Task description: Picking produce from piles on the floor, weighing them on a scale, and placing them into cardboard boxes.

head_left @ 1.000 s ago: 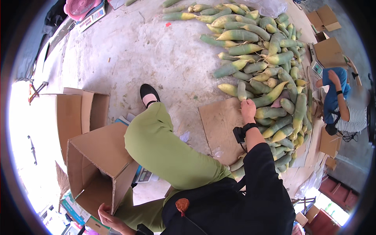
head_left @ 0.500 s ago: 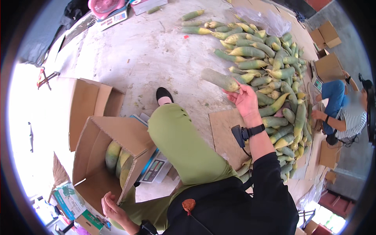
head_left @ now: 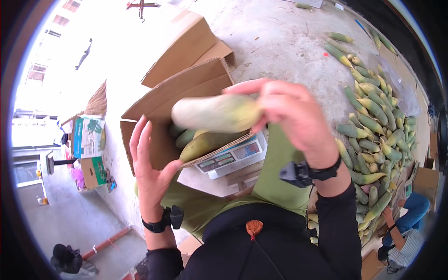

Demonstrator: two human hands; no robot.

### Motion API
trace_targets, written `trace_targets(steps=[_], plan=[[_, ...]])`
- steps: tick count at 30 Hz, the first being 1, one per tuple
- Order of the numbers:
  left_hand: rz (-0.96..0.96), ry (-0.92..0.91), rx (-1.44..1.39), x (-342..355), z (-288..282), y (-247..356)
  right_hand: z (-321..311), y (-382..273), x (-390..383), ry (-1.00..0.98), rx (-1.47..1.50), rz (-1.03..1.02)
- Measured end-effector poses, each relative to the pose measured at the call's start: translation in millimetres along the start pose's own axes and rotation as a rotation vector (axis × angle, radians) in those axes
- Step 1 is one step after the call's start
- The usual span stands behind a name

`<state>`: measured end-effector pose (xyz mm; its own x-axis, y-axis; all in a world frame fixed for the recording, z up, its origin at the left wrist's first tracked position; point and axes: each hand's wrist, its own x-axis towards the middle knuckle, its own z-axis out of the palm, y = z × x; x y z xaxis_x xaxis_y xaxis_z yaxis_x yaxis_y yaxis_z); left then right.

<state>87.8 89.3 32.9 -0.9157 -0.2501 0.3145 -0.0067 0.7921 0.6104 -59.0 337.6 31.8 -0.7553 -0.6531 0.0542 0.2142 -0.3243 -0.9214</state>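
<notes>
At centre frame, a long, blunt-ended pale radish (head_left: 210, 113) was clamped by its yellowish end in the right hand (head_left: 296, 116) over a cardboard box (head_left: 161, 105) – the left hand (head_left: 151, 175) spread wide beside the box.

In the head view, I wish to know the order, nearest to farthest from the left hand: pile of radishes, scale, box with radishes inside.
From the left hand:
1. Box with radishes inside: right by the thumb.
2. Scale: to the right, along the box's lower edge.
3. Pile of radishes: farthest, at the right of the view.
</notes>
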Motion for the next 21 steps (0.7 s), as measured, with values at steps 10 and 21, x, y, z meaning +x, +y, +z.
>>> trace_targets(steps=[10,21], plan=[[-0.230,-0.305,0.078,16,-1,-62,-6,46,42,0.355,-0.239,-0.281],[-0.099,-0.407,0.335,9,1,-110,-17,95,49,0.434,-0.696,-0.198]])
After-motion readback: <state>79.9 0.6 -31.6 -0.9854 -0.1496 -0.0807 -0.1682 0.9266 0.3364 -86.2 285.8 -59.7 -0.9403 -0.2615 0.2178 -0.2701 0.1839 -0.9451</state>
